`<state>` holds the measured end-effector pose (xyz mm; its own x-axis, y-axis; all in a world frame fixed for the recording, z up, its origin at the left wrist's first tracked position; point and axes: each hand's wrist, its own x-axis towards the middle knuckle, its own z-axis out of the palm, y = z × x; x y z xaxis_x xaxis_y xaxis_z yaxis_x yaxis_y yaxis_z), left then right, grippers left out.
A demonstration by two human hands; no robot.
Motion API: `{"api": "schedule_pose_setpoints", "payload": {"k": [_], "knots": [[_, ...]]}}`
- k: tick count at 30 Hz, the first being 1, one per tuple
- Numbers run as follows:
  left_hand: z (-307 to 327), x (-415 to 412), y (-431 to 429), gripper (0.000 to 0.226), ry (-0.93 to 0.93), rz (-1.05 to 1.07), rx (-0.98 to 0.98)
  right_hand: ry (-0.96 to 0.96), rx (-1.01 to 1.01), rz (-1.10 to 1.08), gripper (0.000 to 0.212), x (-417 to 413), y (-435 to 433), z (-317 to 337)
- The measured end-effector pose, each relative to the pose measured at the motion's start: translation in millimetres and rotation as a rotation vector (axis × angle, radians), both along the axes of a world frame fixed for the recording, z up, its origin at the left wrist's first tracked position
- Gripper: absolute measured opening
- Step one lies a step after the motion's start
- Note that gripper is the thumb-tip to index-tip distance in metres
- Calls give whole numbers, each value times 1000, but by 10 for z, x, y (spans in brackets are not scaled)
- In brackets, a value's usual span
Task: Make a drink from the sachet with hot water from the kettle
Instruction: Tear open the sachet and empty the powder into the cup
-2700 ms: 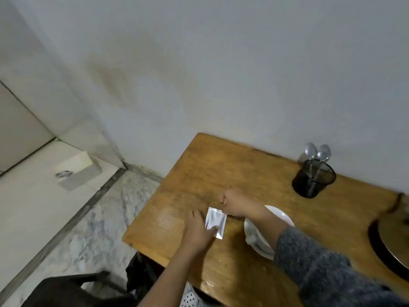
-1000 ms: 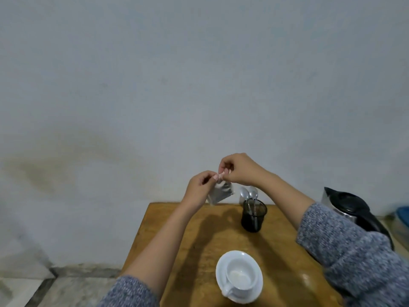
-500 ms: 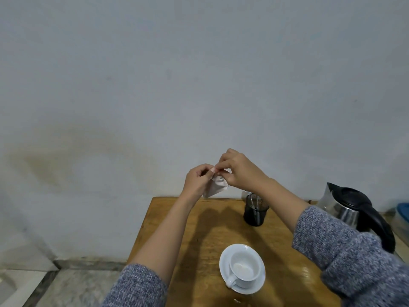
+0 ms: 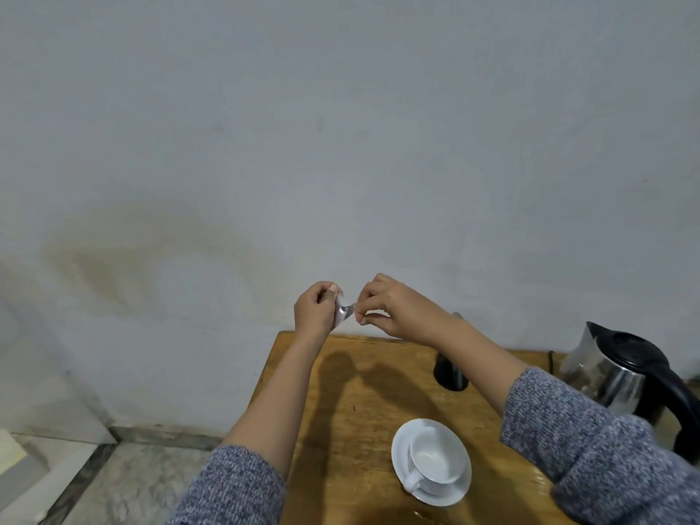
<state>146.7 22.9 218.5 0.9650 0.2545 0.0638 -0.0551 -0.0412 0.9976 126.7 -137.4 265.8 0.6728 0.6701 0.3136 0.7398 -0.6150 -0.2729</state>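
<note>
Both hands are raised in front of the wall, above the far end of the wooden table (image 4: 363, 403). My left hand (image 4: 316, 310) grips the small silver sachet (image 4: 342, 314). My right hand (image 4: 390, 306) pinches the sachet's top corner strip, pulled a little to the right. A white cup (image 4: 437, 462) stands on a white saucer (image 4: 401, 445) near the table's front. The steel kettle (image 4: 613, 377) with black lid and handle stands at the right. My grey sleeves cover both forearms low in the frame.
A black mesh holder (image 4: 449, 375) stands behind my right forearm, mostly hidden. A grey wall rises right behind the table. The marble floor (image 4: 125, 483) lies to the left, below the table's left edge.
The hands lifted the sachet off the table to wall height. In the last half second my right hand has drawn away to the right, stretching the sachet's top corner. The view shifted slightly.
</note>
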Motion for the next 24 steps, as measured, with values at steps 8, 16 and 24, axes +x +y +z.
{"api": "schedule_pose_setpoints", "payload": {"k": [8,16,24], "knots": [[-48,36,39,22,-6,59,36,29,49,-29,12,-11,119,-113],[-52,209,279,19,39,244,-88,117,-48,20,13,-70,191,-219],[-59,177,617,20,-48,274,-123,533,88,-317,24,-54,314,-632]]}}
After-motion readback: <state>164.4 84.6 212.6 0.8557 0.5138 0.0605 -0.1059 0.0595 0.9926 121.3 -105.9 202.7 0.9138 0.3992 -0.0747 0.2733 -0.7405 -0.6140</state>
